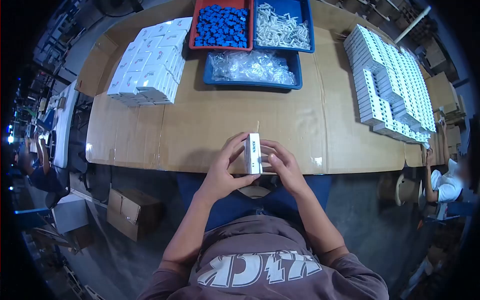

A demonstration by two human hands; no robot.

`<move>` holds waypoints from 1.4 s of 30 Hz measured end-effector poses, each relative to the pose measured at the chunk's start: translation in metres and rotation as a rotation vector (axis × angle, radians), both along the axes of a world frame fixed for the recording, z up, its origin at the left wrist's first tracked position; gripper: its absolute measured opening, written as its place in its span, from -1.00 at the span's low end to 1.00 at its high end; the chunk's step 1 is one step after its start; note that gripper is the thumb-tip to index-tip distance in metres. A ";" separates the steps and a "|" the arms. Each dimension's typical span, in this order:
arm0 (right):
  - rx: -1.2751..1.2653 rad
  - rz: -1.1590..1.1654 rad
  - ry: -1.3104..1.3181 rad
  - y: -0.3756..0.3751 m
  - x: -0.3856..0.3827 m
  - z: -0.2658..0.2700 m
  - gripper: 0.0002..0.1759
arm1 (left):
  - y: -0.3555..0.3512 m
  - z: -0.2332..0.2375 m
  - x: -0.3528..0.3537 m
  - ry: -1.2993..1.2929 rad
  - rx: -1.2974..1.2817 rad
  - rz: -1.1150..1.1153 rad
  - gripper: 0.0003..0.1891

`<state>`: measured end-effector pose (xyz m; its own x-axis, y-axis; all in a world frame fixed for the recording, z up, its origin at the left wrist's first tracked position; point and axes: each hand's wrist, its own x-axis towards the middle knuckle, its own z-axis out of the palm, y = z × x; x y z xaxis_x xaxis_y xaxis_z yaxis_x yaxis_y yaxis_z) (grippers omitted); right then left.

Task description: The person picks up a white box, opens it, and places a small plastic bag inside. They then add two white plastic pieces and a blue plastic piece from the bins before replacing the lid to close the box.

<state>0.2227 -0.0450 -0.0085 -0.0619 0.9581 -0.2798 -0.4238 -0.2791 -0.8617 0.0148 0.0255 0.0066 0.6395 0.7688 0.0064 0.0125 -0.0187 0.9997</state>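
Observation:
A small white box [254, 154] with dark print on its narrow side stands on edge between my hands, just above the table's near edge. My left hand [220, 169] grips it from the left, thumb at the near end and fingers at the far end. From the other side, my right hand [286, 169] curls its fingers round the far end, with the thumb close to the box's right side. The box hides part of the fingertips on both hands.
Cardboard [200, 120] covers the table. White boxes are stacked at left [145, 70] and right [395, 80]. At the back, a red tray holds blue parts [222, 26]; blue trays hold white pieces [282, 30] and clear plastic bags [252, 68]. People work at both sides.

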 end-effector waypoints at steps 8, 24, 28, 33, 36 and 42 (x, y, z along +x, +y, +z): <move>0.093 -0.161 -0.289 -0.001 -0.031 -0.005 -0.32 | -0.013 -0.030 0.010 -0.317 -0.122 0.065 -0.20; 0.395 -0.174 -0.764 -0.005 -0.038 -0.008 -0.34 | -0.022 -0.046 0.012 -0.173 -0.448 0.231 -0.36; 0.403 -0.123 -0.748 -0.004 -0.034 0.000 -0.31 | -0.022 -0.042 0.011 -0.164 -0.442 0.199 -0.37; 0.462 -0.052 -0.774 -0.009 -0.036 -0.011 -0.28 | -0.025 -0.042 0.013 -0.105 -0.327 0.220 -0.34; 0.502 -0.020 -0.817 -0.013 -0.037 -0.013 -0.30 | -0.028 -0.052 0.016 -0.060 -0.173 0.234 -0.36; 0.632 0.006 -1.005 -0.014 -0.039 -0.018 -0.33 | -0.031 -0.066 0.018 -0.081 -0.028 0.262 -0.36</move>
